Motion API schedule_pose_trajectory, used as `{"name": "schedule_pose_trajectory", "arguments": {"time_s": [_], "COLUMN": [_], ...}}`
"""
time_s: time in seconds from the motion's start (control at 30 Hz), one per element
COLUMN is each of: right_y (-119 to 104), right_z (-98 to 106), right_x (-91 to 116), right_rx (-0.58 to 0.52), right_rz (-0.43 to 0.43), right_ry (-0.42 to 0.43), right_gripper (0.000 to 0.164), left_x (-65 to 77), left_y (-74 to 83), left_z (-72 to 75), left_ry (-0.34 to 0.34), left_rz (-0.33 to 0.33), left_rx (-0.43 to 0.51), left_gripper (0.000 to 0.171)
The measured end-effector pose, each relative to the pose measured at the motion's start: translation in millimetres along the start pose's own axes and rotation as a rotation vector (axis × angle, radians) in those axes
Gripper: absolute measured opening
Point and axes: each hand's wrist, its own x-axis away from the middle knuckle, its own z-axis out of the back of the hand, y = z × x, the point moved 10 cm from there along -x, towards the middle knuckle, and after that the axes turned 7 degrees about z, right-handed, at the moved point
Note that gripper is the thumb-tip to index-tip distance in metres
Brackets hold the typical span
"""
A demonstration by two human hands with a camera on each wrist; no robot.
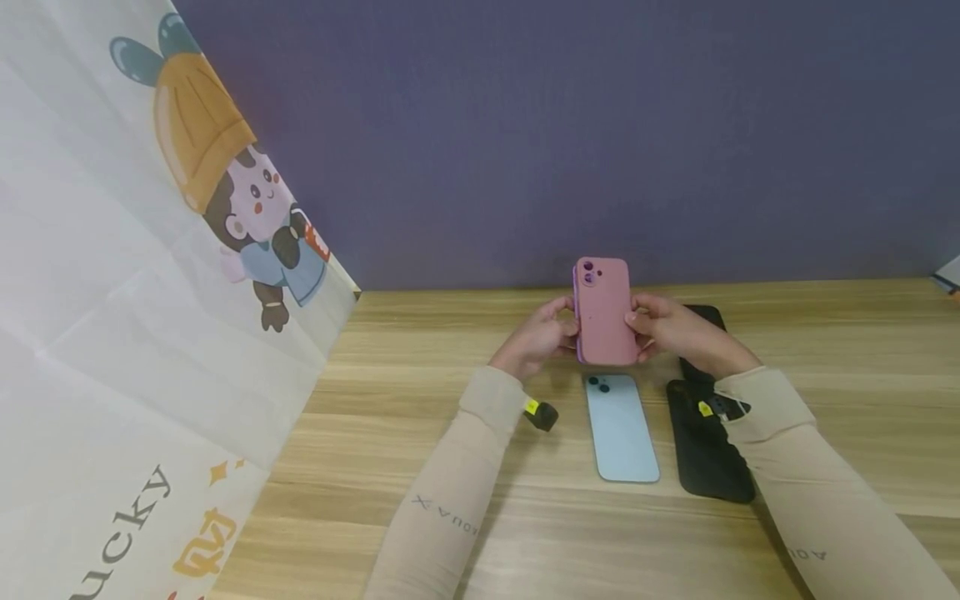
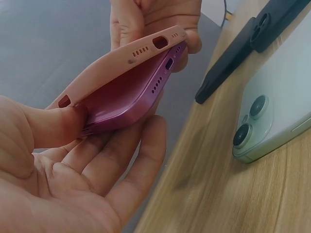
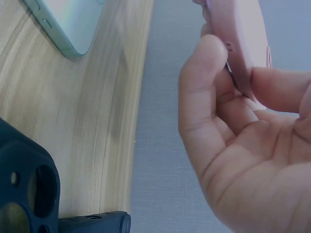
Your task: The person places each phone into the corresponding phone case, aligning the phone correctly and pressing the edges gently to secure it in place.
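A pink phone case (image 1: 606, 321) is held up between both hands above the far part of the table, its back toward the head camera. Inside it sits a purple phone (image 2: 129, 99); along the bottom edge the two stand apart in a wedge-shaped gap. My left hand (image 1: 538, 335) pinches case and phone at the left edge, thumb on the case and fingers beneath the phone. At the right edge my right hand (image 1: 686, 333) grips the case, with the thumb on its back. How far the phone's upper part sits in the case is hidden.
Below the hands a pale blue phone (image 1: 622, 429) lies back up on the wooden table (image 1: 420, 400). To its right lies a black phone case (image 1: 708, 454), with another black case (image 1: 705, 315) beyond it, partly under my right arm. A dark blue panel (image 1: 600, 142) stands behind.
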Motion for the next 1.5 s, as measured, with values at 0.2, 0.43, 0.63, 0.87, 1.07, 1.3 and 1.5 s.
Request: {"name": "schedule_pose_trajectory", "arguments": {"time_s": [0.2, 0.43, 0.63, 0.87, 1.07, 1.3, 1.5], "right_y": [2.8, 5.6, 6.5, 7.9, 5.8, 2.3, -2.4], "right_z": [-0.1, 2.0, 2.4, 2.3, 1.7, 2.1, -10.7], "right_x": [-1.1, -3.0, -3.0, -2.7, -2.8, -1.4, 0.3], "right_rx": [0.019, 0.03, 0.031, 0.023, 0.027, 0.038, 0.001], "right_rz": [0.007, 0.004, -0.002, -0.016, -0.014, -0.02, 0.014], "right_ry": [-0.002, 0.021, 0.023, 0.034, 0.043, 0.048, -0.093], "right_gripper": [0.031, 0.033, 0.03, 0.026, 0.027, 0.03, 0.047], "left_x": [1.7, 2.7, 2.3, 0.6, 1.6, 2.8, 2.3], "left_y": [1.1, 3.2, 2.8, 1.5, 2.4, 1.7, 0.9], "left_z": [-0.5, -1.5, -1.0, -2.7, -4.2, -4.1, -0.1], "left_ry": [-0.006, -0.008, 0.007, -0.003, -0.008, -0.004, 0.024], "left_rz": [0.012, 0.026, 0.035, 0.021, 0.008, 0.027, 0.033], "left_rx": [0.006, -0.004, -0.004, 0.005, -0.019, 0.007, 0.031], "left_gripper": [0.018, 0.028, 0.032, 0.015, 0.008, 0.008, 0.012]}}
